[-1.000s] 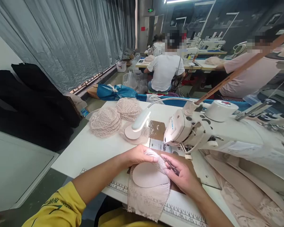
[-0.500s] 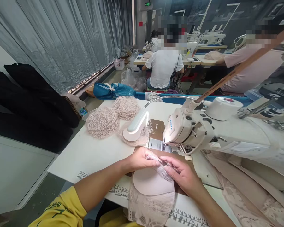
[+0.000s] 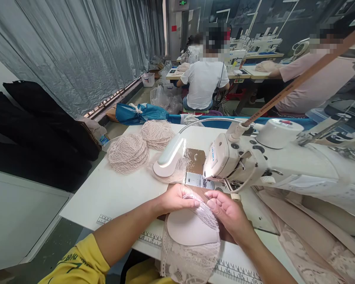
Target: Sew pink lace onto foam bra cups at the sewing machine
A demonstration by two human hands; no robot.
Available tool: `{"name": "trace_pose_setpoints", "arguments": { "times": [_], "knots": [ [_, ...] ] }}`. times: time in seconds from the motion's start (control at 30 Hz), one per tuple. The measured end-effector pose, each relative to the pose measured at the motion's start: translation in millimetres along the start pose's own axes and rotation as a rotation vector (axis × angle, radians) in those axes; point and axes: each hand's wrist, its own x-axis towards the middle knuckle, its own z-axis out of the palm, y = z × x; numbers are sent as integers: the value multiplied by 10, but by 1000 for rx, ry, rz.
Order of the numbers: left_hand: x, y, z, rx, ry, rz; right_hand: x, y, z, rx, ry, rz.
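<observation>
A pale pink bra cup (image 3: 192, 228) with lace along its upper edge lies near the table's front. My left hand (image 3: 180, 199) is closed on the lace edge, thumb on top. Lower down, a lace panel (image 3: 189, 262) hangs from the cup over the table edge. My right hand (image 3: 226, 209) is closed in a pinch at the right end of the lace; a thin dark tip shows at its fingers, too small to name. Just beyond both hands stands the white sewing machine (image 3: 221, 156), its needle area lit, with a metal plate (image 3: 195, 180) under it.
Two stacks of lace pieces, a left stack (image 3: 127, 154) and a back stack (image 3: 157, 134), sit on the table beside a lamp (image 3: 168, 157). Beige lace fabric (image 3: 313, 236) lies at the right. A person in a white shirt (image 3: 204, 85) sits ahead; another person (image 3: 316, 85) is at right.
My right hand has shifted slightly right, away from my left fingers, and its fingers have curled in more. More of the lace edge shows between the hands. My left hand stays nearly still.
</observation>
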Motion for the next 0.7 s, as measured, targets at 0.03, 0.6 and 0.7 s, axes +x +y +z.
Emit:
{"name": "trace_pose_setpoints", "arguments": {
  "times": [0.03, 0.6, 0.7],
  "knots": [
    [-1, -3, 1, -18, 0, 3, -1, -2, 4, -24, -10, 5],
    [85, -19, -11, 59, 341, 84, -69, -116, 101, -486, 217, -47],
    [179, -40, -108, 210, 330, 96, -54, -47, 37, -548, 246, -2]
  ]
}}
